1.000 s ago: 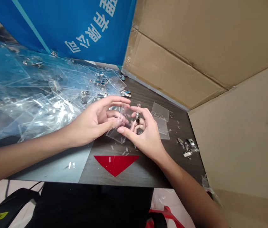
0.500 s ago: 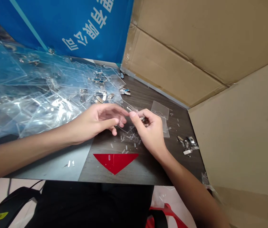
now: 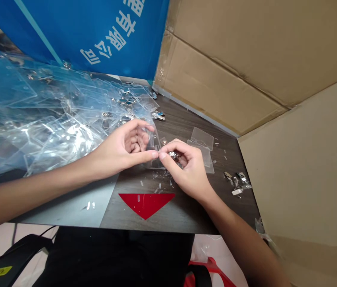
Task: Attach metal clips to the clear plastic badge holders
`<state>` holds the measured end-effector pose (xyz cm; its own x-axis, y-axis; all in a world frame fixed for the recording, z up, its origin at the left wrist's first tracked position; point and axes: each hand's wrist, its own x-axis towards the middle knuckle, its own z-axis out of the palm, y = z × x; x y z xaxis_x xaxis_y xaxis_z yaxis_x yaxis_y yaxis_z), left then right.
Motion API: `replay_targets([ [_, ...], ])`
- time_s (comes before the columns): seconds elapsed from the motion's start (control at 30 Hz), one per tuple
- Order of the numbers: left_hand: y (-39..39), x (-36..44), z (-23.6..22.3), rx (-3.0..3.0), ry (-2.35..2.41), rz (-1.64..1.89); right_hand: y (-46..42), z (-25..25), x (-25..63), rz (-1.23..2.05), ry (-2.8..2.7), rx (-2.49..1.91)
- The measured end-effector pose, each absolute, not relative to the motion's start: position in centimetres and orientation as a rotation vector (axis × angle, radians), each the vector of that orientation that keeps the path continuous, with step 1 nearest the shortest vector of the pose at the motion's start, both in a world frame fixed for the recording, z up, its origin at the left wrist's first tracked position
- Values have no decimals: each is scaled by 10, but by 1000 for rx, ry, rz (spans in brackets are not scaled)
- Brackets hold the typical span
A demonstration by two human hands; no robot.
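My left hand (image 3: 125, 145) has its thumb on the edge of a clear badge holder (image 3: 153, 162), with its fingers curled behind the plastic. My right hand (image 3: 185, 165) pinches close to the holder's slotted edge, its thumb and index tip meeting my left thumb. A metal badge clip (image 3: 173, 154) shows within the right hand's curled fingers; its strap is mostly hidden. Tiny clear plastic offcuts (image 3: 160, 186) lie below the hands. Beyond the right hand rest flat clear badge holders (image 3: 202, 138).
A heap of clear badge holders (image 3: 75, 133) with metal clips covers the left side. Several loose clips (image 3: 237, 183) lie at the right. A red triangle (image 3: 146, 204) marks the front of the table. Cardboard walls (image 3: 210, 79) and a blue panel (image 3: 96, 24) enclose the back.
My left hand's fingers have curled in and its thumb has moved right to meet my right fingertips. The badge holder now shows upright between the hands, and the metal clip is more visible.
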<state>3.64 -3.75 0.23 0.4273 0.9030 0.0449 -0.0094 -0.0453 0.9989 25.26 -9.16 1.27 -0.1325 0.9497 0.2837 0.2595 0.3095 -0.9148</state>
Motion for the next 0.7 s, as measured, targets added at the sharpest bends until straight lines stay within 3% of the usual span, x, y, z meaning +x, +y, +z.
replay_targets([
  [0.4,-39,33,6,1405,817,860,-93,11,255,862,-1690,-1128],
  [0.7,-40,34,-7,1476,809,814,-87,6,259,1011,-1599,-1137],
])
